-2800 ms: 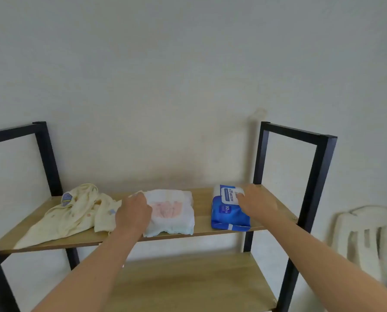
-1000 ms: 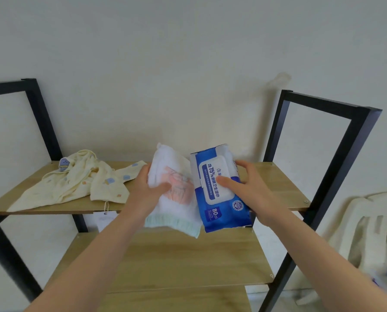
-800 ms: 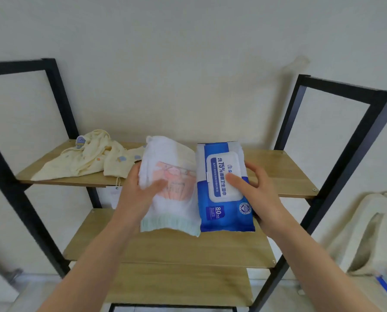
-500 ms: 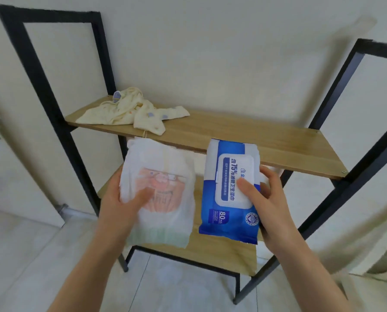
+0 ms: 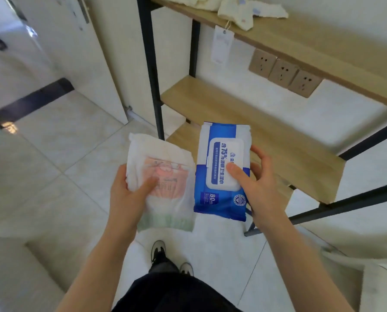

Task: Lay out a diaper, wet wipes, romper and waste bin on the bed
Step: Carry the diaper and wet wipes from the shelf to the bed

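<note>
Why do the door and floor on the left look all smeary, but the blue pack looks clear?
In the head view, the door and floor are smeared by motion blur; the blue wipes pack in the right hand is sharp, its print readable; shelf lines bend from the wide lens.

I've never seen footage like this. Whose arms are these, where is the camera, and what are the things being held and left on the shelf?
There is no machine here: these are a person's own bare arms, filmed by a wide-angle camera worn on the head and looking down, so you also see their shoes and the tiled floor. The left hand holds a folded white diaper with a pink print. The right hand grips a blue pack of wet wipes, thumb on its white lid. Behind stands a black-framed wooden shelf unit; on its upper board lies a cream romper with a paper tag hanging over the edge.
</note>
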A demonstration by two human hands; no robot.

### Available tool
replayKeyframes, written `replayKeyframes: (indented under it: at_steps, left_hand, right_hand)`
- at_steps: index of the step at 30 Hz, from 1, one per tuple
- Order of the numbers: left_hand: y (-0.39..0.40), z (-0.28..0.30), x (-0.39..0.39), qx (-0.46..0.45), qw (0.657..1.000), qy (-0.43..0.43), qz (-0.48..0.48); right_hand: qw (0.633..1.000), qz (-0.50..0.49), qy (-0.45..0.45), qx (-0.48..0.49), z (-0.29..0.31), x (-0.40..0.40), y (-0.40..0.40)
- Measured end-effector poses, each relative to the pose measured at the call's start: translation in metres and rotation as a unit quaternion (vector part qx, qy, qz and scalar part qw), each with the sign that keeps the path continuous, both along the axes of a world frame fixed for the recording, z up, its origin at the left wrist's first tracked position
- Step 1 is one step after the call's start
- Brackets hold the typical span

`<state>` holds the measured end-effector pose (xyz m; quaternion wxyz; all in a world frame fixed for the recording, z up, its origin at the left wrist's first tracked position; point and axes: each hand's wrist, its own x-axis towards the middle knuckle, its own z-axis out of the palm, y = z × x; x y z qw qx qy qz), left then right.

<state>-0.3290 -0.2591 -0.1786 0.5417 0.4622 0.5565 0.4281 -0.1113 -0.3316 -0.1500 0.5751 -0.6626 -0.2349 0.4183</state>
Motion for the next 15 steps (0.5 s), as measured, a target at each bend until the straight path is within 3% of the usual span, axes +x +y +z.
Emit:
replayKeyframes:
  at_steps: [15]
  left_hand:
    - [-0.017,-0.055,-0.148,-0.099,0.973,0.018,0.209]
  right_hand:
    - [0.971,0.210,0.018,-0.109,-0.071,-0.121,0.068]
